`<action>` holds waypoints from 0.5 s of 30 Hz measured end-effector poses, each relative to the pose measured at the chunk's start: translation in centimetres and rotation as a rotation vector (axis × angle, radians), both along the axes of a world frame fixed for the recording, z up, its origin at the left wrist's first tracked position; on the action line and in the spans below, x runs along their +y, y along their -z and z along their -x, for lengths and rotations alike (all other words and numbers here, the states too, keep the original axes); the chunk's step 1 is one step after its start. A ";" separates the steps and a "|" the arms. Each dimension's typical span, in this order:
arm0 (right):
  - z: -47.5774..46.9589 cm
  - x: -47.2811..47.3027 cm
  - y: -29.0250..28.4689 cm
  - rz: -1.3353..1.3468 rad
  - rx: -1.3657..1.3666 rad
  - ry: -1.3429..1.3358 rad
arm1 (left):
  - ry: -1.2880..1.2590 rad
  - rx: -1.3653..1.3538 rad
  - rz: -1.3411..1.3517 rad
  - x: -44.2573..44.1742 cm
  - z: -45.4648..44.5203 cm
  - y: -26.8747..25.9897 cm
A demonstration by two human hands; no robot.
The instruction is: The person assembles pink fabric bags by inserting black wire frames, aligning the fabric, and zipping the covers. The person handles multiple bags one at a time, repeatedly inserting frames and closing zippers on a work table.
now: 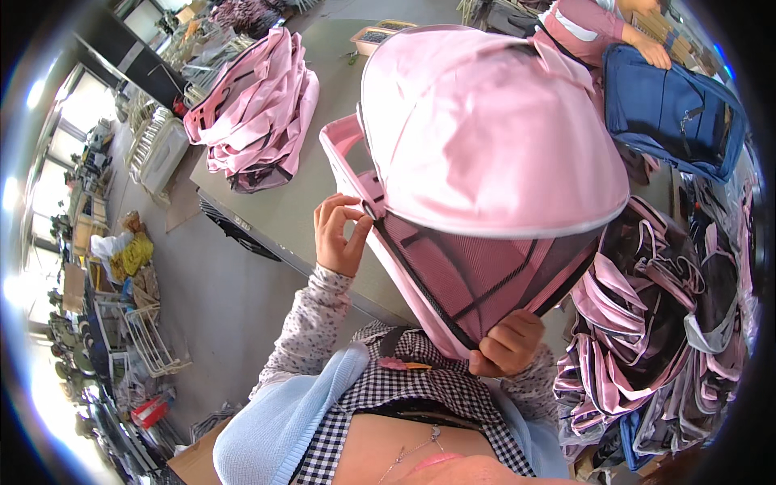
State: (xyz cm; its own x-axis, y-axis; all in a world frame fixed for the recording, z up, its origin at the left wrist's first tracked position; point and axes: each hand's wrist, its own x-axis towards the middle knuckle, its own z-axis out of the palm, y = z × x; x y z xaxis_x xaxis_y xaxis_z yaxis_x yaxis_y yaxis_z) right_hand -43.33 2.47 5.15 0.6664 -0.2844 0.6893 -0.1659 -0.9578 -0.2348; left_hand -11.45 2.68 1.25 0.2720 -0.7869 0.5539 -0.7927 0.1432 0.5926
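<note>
A pink fabric pet carrier with a domed canopy (485, 133) and dark mesh (461, 260) fills the middle of the view, tilted against my front above the table. The fingers of my left hand (343, 233) pinch the black-trimmed edge at the carrier's left side, near the lower rim of the canopy. Lower down, my right hand (510, 344) grips the near corner of its frame, fingers curled over the mesh edge and the thumb below. The inside under the canopy is mostly hidden.
Folded pink covers (260, 115) are stacked on the green table (285, 212), beyond them a small tray of parts (371, 40). At right, more pink and mesh covers (630, 339) are heaped. A co-worker's hand (648, 51) holds a blue fabric carrier (667, 115). White wire frames (154, 339) stand at left.
</note>
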 end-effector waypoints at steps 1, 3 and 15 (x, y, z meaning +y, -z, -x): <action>-0.2 0.6 1.5 -0.039 0.018 0.005 | 0.045 -0.059 -0.019 -0.3 -1.2 0.8; -0.9 2.0 4.5 -0.111 0.039 0.010 | -0.028 0.397 -0.128 -3.3 -5.4 3.9; -12.6 -1.6 11.2 -0.175 0.030 0.430 | 1.377 -0.013 0.011 -4.3 11.9 -10.0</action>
State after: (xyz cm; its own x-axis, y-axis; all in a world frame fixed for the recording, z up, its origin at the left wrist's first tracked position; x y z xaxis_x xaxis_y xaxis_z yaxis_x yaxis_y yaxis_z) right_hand -30.71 0.83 -6.02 0.4818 -0.6497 0.5880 -0.5485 -0.7469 -0.3759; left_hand -23.36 -1.64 11.23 -0.7211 -0.4102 0.5583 -0.0139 0.8142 0.5804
